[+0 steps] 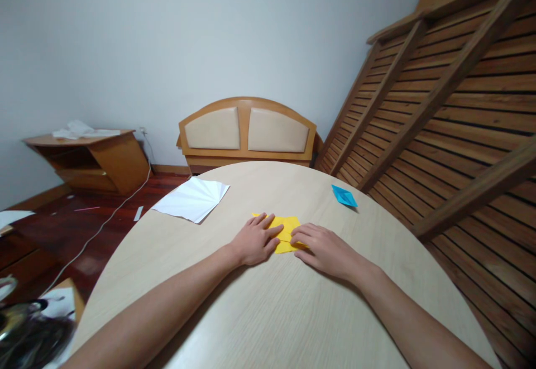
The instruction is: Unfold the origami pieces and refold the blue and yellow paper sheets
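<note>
Head camera looks down on a round, pale wooden table (268, 313) with both bare forearms reaching in from the bottom edge. At the centre of the table lies a folded yellow paper sheet (288, 227), flat on the wood. The left hand (254, 239) lies palm down at the 9 o'clock side of this paper, with the fingers stretched and a little spread, and the fingertips rest on the left part of the yellow sheet. The right hand (324, 247) comes from the 4 o'clock side; its fingers are bent and kept close together, and the tips press on the lower right edge of the paper. Neither hand lifts the paper; both only press it against the table, and the two hands almost meet over it.

At 11 o'clock from the yellow paper, well apart, a white paper sheet with fan-like creases (191, 199) lies near the far left rim of the table. At 2 o'clock, also well apart, a small blue folded paper piece (344, 196) sits near the far right rim.

Beyond the table at 12 o'clock stands a wooden headboard with two beige padded panels (247, 130) against the grey wall. At 10 o'clock a low wooden side table (94, 159) holds some white cloth or paper, and a white cable (106, 221) runs over the dark red floor. A slatted wooden frame (452, 112) leans at 3 o'clock
</note>
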A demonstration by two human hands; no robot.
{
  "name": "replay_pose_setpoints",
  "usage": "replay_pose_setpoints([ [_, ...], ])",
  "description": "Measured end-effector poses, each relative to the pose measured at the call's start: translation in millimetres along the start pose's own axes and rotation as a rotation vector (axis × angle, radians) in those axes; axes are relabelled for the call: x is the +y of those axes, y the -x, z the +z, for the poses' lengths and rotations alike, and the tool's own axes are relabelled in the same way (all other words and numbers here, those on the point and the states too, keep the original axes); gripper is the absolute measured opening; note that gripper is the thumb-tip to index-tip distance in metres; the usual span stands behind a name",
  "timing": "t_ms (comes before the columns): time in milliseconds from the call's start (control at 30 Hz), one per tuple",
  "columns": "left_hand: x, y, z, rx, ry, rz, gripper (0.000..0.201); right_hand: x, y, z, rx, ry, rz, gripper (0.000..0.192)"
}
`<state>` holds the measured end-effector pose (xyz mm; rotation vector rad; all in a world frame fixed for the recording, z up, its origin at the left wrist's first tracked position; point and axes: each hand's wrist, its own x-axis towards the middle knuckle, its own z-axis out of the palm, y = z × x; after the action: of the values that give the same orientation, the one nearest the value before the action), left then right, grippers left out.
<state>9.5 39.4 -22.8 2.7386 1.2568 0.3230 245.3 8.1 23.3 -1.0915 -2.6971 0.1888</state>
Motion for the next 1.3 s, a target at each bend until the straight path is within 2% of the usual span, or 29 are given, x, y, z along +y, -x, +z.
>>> replay_pose_setpoints([
  [267, 2.1, 0.8, -3.6, -0.014, 0.028, 0.034, 0.050, 2.8, -3.2, 9.4, -0.004, 0.037, -0.031, 0.020],
  [433, 4.8, 0.7, -8.5, -0.021, 0.047, 0.048, 0.050, 2.2, -5.3, 12.1, 0.015, 0.054, 0.005, 0.022],
  [567, 4.6, 0.3, -13.9, 0.012, 0.070, 0.062, 0.050, 4.9, -3.9, 11.5, 0.054, -0.027, 0.069, 0.024],
  [767, 1.6, -1.1, -18.7, 0.125, 0.119, 0.174, 0.050, 18.1, 2.0, 12.3, 0.174, -0.280, 0.183, 0.022],
  [933, -1.0, -4.8, -14.5, 0.236, 0.073, 0.088, 0.023, 23.5, 2.3, 13.8, 0.234, -0.450, 0.220, 0.023],
  [1067, -2.5, -6.2, -12.0, 0.323, 0.103, 0.032, 0.022, 21.4, 1.5, 11.8, 0.298, -0.543, 0.251, 0.027],
  [1300, 0.8, -4.8, -12.4, 0.425, 0.317, -0.099, 0.022, 21.2, -3.4, 11.3, 0.472, -0.663, 0.293, 0.025],
])
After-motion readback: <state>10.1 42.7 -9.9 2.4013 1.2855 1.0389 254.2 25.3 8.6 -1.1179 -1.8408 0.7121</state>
